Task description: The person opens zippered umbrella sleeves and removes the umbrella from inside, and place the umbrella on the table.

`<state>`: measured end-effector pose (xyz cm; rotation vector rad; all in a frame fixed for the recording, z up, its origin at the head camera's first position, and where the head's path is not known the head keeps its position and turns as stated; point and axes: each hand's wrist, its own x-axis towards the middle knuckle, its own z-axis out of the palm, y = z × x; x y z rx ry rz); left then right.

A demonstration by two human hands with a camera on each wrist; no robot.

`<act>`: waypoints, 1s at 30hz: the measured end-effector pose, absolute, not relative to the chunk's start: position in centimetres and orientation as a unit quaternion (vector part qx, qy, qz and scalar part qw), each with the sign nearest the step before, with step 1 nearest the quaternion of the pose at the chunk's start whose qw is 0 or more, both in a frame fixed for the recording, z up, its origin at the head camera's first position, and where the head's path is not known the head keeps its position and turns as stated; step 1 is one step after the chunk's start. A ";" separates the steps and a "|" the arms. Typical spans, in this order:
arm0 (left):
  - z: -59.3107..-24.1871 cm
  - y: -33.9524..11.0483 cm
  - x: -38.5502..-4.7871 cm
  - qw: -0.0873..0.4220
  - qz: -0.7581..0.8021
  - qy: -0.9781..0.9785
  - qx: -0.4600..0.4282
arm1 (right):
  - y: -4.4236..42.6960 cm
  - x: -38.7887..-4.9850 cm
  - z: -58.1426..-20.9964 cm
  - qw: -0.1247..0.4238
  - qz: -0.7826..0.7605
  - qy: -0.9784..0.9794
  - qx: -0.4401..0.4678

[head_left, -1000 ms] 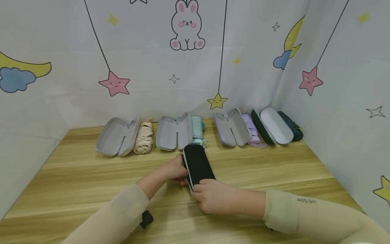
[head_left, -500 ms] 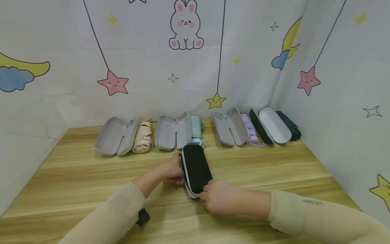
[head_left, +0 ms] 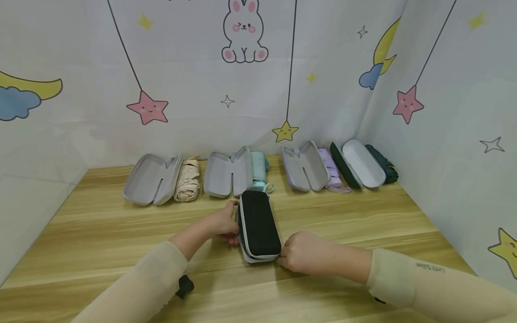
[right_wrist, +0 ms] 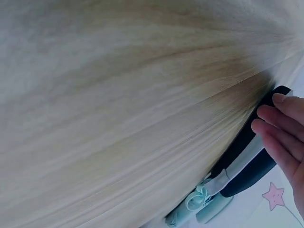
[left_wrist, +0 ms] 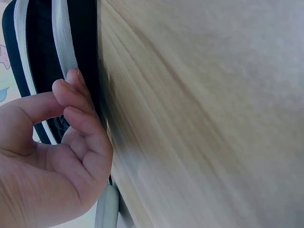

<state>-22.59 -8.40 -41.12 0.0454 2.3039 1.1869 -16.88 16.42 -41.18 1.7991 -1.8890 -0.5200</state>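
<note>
A black zippered case (head_left: 259, 222) with pale grey zip edging lies on the wooden table in the middle of the head view. Its left side gapes. In the left wrist view two grey zip tapes stand apart with dark fabric between them. My left hand (head_left: 223, 222) holds the case by its left side, fingers curled against the zip edge. At the near right corner my right hand (head_left: 304, 253) pinches at the zip edge, its fingers bent; the zipper pull itself is hidden. In the right wrist view fingertips (right_wrist: 279, 98) lie along the case's side.
Along the back wall stand open grey-lined cases (head_left: 229, 172), with a beige folded umbrella (head_left: 187, 180), a mint one (head_left: 258, 168), a purple one (head_left: 330, 167) and a dark green one (head_left: 381, 163) beside them. The wooden tabletop (head_left: 121, 242) reaches wall drapes on both sides.
My right hand has moved right along the case's near edge, from the near left part to the near right corner. The left hand keeps its hold on the left side.
</note>
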 end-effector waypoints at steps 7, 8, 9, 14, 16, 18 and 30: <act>-41.4 -8.4 -22.4 0.266 0.452 0.851 0.021 | 16.6 -16.9 -40.7 0.214 -0.156 -0.697 0.667; -41.4 -8.4 -22.4 0.266 0.454 0.850 0.020 | 16.6 -16.9 -40.7 0.217 -0.147 -0.697 0.667; -41.5 -8.4 -22.4 0.266 0.456 0.849 0.021 | 16.6 -16.9 -40.7 0.221 -0.136 -0.698 0.668; -41.6 -8.7 -22.3 0.262 0.451 0.852 0.029 | 16.7 -17.0 -40.8 0.238 -0.066 -0.705 0.665; -41.5 -8.8 -22.2 0.262 0.449 0.853 0.030 | 16.8 -17.0 -40.9 0.237 -0.043 -0.711 0.661; -41.5 -8.8 -22.2 0.266 0.449 0.853 0.032 | 16.9 -17.1 -41.0 0.228 -0.027 -0.722 0.653; -41.1 -9.0 -21.8 0.269 0.431 0.860 0.039 | 17.4 -18.7 -41.7 0.164 0.048 -0.768 0.617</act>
